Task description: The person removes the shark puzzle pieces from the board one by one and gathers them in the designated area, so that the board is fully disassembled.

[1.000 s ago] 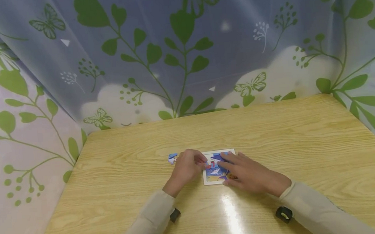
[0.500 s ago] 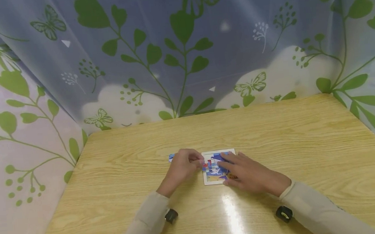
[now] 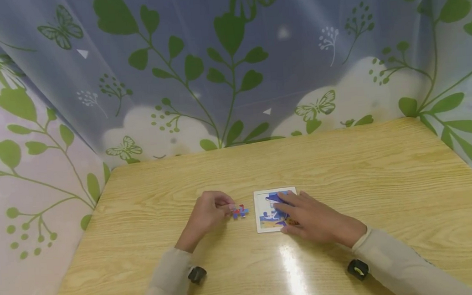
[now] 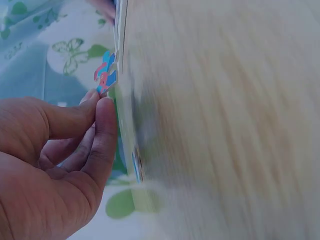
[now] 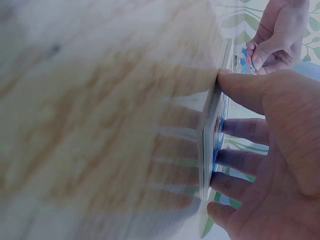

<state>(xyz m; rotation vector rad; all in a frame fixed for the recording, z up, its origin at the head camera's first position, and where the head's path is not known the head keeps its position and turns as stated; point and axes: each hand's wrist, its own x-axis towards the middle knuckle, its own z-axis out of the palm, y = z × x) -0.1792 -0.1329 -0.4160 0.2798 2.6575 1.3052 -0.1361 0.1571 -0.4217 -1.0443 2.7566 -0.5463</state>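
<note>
My left hand [image 3: 208,215] pinches a red-and-blue jigsaw piece [image 3: 241,211] between thumb and fingertips, just left of the puzzle tray. In the left wrist view the piece [image 4: 106,74] sticks out past the fingertips. The white-framed puzzle tray [image 3: 261,200] lies flat, with blue and sandy pieces fitted along its right and bottom and bare white at its upper left. My right hand [image 3: 315,217] rests on the tray's right side, fingers extended over the pieces; in the right wrist view the thumb [image 5: 242,90] touches the tray's edge. It hides part of the picture.
Another loose piece [image 4: 136,165] lies on the wooden table [image 3: 161,189], hidden behind my left hand in the head view. A patterned curtain [image 3: 231,74] hangs along the table's back edge. Black wrist cameras [image 3: 197,275] sit under both sleeves.
My left hand has moved left off the tray with the red-and-blue jigsaw piece, baring the upper left part. It now covers the other loose piece. My right hand has stayed put.
</note>
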